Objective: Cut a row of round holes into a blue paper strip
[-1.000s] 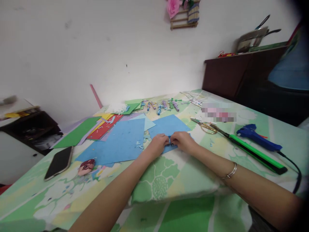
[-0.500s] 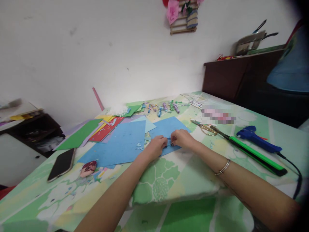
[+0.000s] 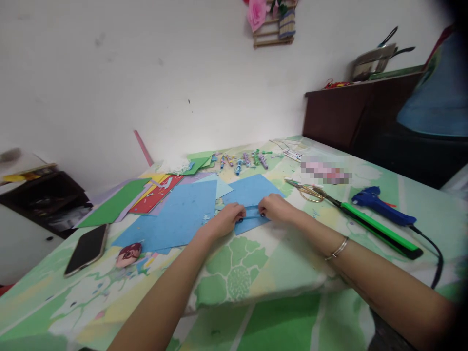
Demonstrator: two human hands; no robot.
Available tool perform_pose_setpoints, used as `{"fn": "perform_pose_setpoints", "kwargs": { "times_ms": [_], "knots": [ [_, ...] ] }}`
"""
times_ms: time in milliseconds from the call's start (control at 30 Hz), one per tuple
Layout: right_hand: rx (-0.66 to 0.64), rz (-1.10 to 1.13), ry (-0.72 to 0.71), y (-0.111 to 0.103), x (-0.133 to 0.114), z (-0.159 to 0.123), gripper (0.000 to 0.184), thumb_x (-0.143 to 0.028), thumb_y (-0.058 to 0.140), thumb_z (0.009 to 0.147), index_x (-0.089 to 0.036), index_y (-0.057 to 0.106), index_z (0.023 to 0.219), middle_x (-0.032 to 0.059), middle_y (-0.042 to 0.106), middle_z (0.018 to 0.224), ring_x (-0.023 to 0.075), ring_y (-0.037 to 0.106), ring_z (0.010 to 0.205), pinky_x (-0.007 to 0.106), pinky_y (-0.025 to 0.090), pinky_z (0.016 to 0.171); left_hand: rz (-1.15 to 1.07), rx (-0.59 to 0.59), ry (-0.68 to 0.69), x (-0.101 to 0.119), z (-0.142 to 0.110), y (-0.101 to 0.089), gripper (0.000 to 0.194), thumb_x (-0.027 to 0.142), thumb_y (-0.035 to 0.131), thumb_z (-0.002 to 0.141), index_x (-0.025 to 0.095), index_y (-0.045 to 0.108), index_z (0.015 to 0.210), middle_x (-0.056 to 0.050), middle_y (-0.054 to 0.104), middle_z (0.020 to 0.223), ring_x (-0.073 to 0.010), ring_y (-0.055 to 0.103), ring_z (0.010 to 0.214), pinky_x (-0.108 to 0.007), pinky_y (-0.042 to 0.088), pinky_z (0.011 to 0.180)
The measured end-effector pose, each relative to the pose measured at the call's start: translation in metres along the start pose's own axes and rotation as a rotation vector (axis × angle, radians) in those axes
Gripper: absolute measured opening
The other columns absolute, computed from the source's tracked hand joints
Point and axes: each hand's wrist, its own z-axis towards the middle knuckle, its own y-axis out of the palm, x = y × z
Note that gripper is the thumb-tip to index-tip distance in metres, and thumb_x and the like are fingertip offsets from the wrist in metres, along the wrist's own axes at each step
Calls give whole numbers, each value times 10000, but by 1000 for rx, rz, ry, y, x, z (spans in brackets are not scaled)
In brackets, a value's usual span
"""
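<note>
The strip [image 3: 252, 213], narrow and blue, lies across the near part of the sheet [image 3: 256, 184], also blue; whether it is loose or a fold in the sheet cannot be told. The left hand [image 3: 231, 218] has its fingers curled down, pinching the strip's left end, and the right hand [image 3: 276, 208] pinches its right end, the strip spanning the gap between them. Left of the sheet lies blue paper [image 3: 179, 214], and farther left are red paper [image 3: 152, 197] and green paper [image 3: 115, 204]. Just beyond the sheet lie small coloured rolls [image 3: 238, 166]. Right of the sheet are scissors [image 3: 310, 193], then a straightener [image 3: 376, 228] and a glue gun [image 3: 387, 209]. Well left of the sheet, nearer the person, lies a phone [image 3: 86, 249]. All rest on the cloth-covered surface [image 3: 285, 253]. Well beyond the sheet, rightward, a pan [image 3: 372, 63] sits on a cabinet [image 3: 340, 114].
</note>
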Motion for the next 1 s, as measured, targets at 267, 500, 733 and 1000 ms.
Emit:
{"fn": "perform_pose_setpoints", "kwargs": {
  "times_ms": [267,500,733,1000],
  "knots": [
    [-3,140,-129,-10,18,-9,109,-135,578,779,-184,671,807,-5,682,750,127,616,721,209,428,653,38,-104,-21,-10,9,-3,231,318,520,890,141,573,1030,-61,594,1016,-167,587,876,-366,504,772],
    [155,66,-110,8,25,-41,250,-34,441,787,-138,634,906,98,629,930,171,560,867,254,389,744,72,-182,-53,-13,19,-11,233,318,519,893,138,572,1032,-55,603,985,-149,597,818,-336,518,724],
    [-62,18,-26,-10,27,6,171,-286,565,854,-143,611,771,8,617,743,115,573,672,271,465,647,187,-10,-51,24,4,5,185,283,526,885,138,583,985,-60,586,1025,-188,565,946,-401,475,828],
    [40,93,-70,-11,32,-28,128,-101,533,792,-154,644,829,32,670,823,140,598,776,217,415,681,168,3,-57,32,29,25,237,307,519,890,145,565,1056,-71,578,1076,-189,571,952,-396,486,822]
  ]
}}
